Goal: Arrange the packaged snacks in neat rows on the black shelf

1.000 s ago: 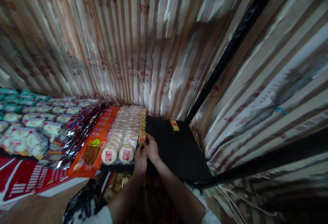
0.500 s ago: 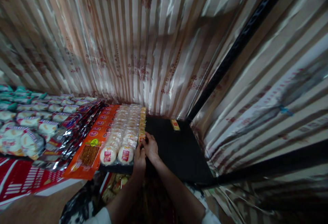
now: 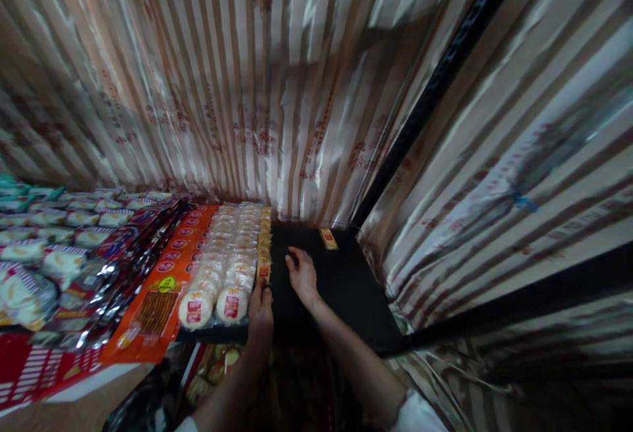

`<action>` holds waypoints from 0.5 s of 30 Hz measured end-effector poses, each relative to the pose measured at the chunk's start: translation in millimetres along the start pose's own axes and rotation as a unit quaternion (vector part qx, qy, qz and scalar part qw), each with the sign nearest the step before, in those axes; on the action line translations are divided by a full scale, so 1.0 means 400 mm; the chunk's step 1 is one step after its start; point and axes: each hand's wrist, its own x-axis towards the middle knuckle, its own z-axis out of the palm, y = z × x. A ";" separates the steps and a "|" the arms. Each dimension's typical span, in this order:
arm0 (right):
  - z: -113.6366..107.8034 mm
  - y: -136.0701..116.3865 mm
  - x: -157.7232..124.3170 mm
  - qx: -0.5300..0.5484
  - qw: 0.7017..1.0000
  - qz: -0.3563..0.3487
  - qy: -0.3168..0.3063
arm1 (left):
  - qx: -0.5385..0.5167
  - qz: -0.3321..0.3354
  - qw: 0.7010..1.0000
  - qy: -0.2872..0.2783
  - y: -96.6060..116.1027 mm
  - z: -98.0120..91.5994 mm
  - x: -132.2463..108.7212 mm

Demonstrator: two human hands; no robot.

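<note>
My left hand (image 3: 260, 307) is at the front end of a row of small yellow snack packets (image 3: 264, 241), its extended fingertips against the nearest one, with no packet enclosed in it. Over the black shelf (image 3: 341, 293), a little to the right of that row, is my right hand (image 3: 302, 277); its fingers are loosely bent and apart, with nothing in them. A single yellow packet (image 3: 328, 239) lies by itself near the back of the shelf. Directly left of the yellow row stand two rows of clear-wrapped round white crackers (image 3: 231, 303) with red labels.
Orange snack bags (image 3: 158, 293), dark shiny bags (image 3: 119, 267) and white snack packs (image 3: 69, 264) fill the left side. A red basket (image 3: 30, 372) sits below them. A black post (image 3: 420, 109) rises at the right corner, before striped plastic sheeting (image 3: 237, 89).
My right hand has drawn away from the yellow row to the right and opened. My left hand stays by the row's front end. The view has shifted slightly right.
</note>
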 end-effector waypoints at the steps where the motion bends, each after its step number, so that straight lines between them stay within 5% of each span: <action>1: -0.024 0.021 0.023 -0.029 0.999 -0.007 0.021 | 0.004 0.006 1.000 -0.001 -0.002 0.000 -0.002; 5: -0.120 0.104 0.118 -0.145 0.987 0.026 0.067 | 0.009 0.024 1.000 -0.005 -0.006 0.004 -0.017; 8: -0.167 0.144 0.167 -0.204 0.974 0.089 0.034 | 0.008 0.025 1.000 -0.006 -0.012 0.011 -0.026; 15: -0.180 0.153 0.169 -0.232 0.960 0.153 -0.014 | 0.023 -0.001 1.000 -0.020 -0.028 0.012 -0.041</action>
